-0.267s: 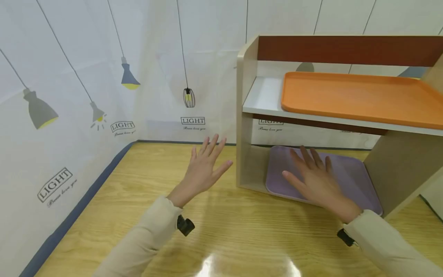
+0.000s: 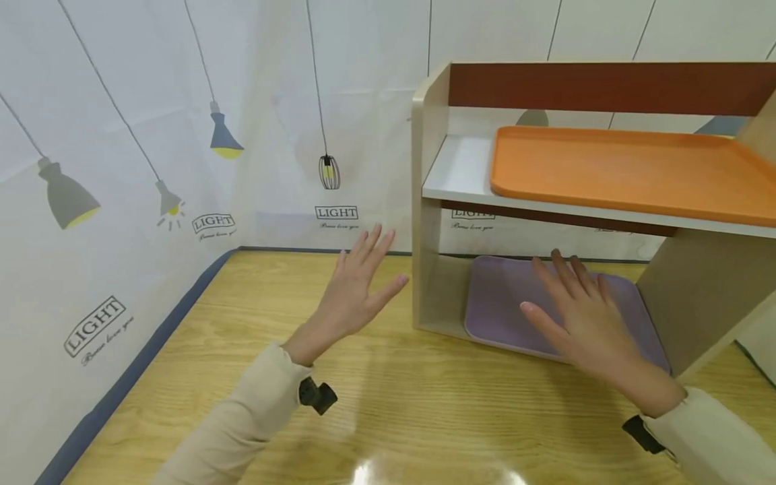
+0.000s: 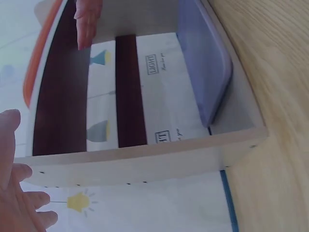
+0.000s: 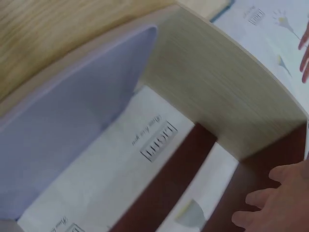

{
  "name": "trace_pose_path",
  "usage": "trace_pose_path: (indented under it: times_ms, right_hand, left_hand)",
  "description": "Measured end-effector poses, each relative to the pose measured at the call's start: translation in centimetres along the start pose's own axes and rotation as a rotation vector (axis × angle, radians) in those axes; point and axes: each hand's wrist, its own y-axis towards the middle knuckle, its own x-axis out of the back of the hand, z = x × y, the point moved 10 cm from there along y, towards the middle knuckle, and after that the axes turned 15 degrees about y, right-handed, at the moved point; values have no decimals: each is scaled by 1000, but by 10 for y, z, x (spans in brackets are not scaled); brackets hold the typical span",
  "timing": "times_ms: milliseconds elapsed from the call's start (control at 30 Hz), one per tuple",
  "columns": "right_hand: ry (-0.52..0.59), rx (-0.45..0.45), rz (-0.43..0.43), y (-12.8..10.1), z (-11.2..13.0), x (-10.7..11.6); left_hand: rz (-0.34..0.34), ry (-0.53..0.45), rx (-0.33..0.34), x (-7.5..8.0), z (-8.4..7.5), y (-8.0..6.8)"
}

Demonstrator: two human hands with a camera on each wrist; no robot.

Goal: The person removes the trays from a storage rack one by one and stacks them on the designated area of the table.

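Observation:
My left hand (image 2: 351, 289) hovers over the table with fingers spread, just left of the shelf unit's side panel (image 2: 426, 263). It holds nothing. In front of the shelf's lower compartment floats my right hand (image 2: 588, 323), fingers also spread and holding nothing. Behind it a purple tray (image 2: 503, 303) lies on the lower board, partly hidden by that hand. On the white upper board rests an orange tray (image 2: 624, 168). Part of the left hand (image 3: 19, 193) shows in the left wrist view, and fingers of the right hand (image 4: 280, 203) in the right wrist view.
The wooden table (image 2: 424, 404) runs under both arms. White cloth printed with hanging lamps (image 2: 279, 135) covers the walls behind and on the left. The shelf unit's right panel (image 2: 703, 289) stands beside the purple tray. Each wrist carries a small black camera (image 2: 318, 396).
My right hand has moved to the right and uncovered more of the purple tray. The left hand has shifted slightly up and left. Both trays are where they were.

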Motion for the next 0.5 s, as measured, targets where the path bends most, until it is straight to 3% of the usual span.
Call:
trace_pose_path:
  times_ms: [367,500]
  right_hand:
    - [3,33,-206,-26,5,76]
    - [40,23,-339,-36,4,117]
  left_hand:
    - [-170,-92,-86,47,-18,13]
    - [-188,-95,-108,62,-23,21]
